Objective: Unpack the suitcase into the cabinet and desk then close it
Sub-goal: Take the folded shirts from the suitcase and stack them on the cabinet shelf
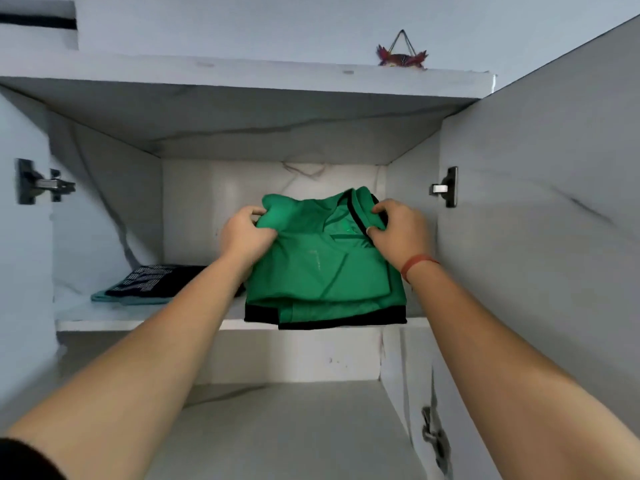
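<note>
Marbled cabinet shelf (138, 322), folded green black-hemmed shirt (322, 271) gripped by both hands (242, 233) (401, 230)

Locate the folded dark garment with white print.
In the head view, the dark printed garment lies on the white cabinet shelf, atop teal cloth, left of the green shirt.

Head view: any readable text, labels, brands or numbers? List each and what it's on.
No text here can be read.
White block print on the dark folded garment lying on the cabinet shelf: too blurred and foreshortened to read.
Faint mark below the collar of the green shirt: too blurred to read.
The door hinges and wall ornament: no text visible.
</note>
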